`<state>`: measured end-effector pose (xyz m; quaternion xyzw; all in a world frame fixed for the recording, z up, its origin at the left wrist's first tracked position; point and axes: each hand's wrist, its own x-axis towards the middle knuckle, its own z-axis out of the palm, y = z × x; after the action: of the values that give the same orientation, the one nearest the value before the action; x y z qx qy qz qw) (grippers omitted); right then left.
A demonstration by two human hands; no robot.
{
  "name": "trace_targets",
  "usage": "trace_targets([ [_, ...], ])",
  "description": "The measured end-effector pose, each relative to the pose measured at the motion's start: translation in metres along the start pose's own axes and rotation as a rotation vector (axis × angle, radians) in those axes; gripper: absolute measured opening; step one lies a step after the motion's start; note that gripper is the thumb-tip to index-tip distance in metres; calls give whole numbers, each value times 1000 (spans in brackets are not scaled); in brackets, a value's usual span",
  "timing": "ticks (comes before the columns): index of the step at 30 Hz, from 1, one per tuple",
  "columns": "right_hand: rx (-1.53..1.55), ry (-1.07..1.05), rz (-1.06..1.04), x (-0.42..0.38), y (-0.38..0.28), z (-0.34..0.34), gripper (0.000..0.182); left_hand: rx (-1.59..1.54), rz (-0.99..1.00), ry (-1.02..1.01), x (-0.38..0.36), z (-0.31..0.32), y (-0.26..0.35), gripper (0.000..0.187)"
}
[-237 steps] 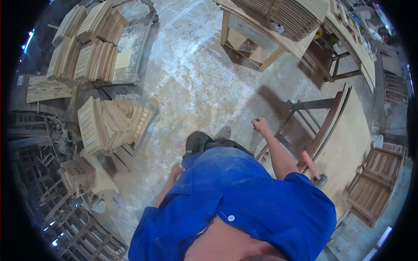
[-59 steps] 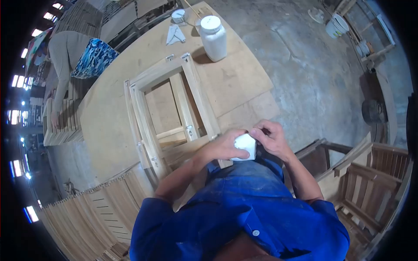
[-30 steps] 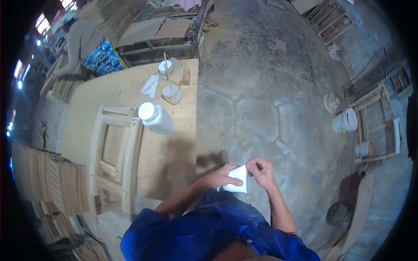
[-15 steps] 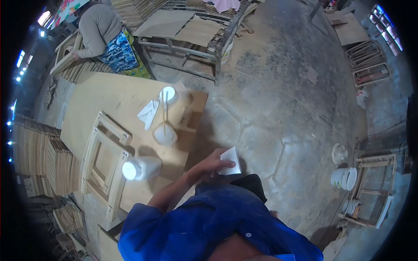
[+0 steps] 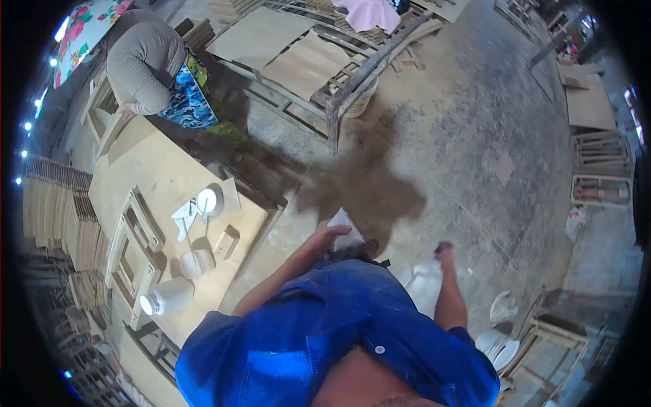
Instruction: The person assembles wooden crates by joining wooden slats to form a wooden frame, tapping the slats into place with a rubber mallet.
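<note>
My left hand is closed on a folded white sheet in front of my waist. Out to the right over the floor, my right hand is small and blurred, and its fingers cannot be made out. On the wooden table to the left are a white-lidded jar, a white cloth, a translucent container with a stick, a large white bottle, a small wooden block and wooden frames.
Another person bends over a wooden frame at the table's far end. A wooden rack bearing flat sheets stands ahead. White buckets and a wooden frame are at the lower right. Stacked wood stands far left.
The view has shifted rightward, and the table lies farther left. My right arm has come into view, stretched out to the right. The other person is bent lower. The sheet remains in my left hand.
</note>
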<state>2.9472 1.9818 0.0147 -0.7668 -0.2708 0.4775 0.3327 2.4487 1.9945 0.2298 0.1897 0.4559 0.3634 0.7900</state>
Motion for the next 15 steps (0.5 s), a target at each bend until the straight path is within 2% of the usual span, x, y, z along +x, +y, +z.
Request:
trace_targets([
  [1,6,54,-105,23,-70,-5,17,-15,11,13,12,6,16,45],
  [2,52,15,-212,51,-117,-12,19,3,45,5,26,4,28,43],
  [4,48,67,-137,124,-189,-6,20,16,79,6,51,0,53,40],
  [6,33,77,-155,167,-244,21,20,-62,119,139,77,-4,79,41],
  [7,28,97,-173,186,-270,40,22,-69,127,142,95,-10,94,41],
  [8,24,92,-185,200,-289,61,22,-102,127,189,109,-15,108,40],
  [10,-105,-55,-152,225,-304,112,21,-144,123,232,149,-34,134,39],
  [12,-219,-139,-99,238,-293,175,24,-87,109,333,191,-58,162,39],
  [13,-210,-202,-44,209,-309,206,26,-105,87,337,199,-64,175,39],
  [15,-385,-436,-19,201,-322,250,25,-120,209,295,226,-80,227,39],
])
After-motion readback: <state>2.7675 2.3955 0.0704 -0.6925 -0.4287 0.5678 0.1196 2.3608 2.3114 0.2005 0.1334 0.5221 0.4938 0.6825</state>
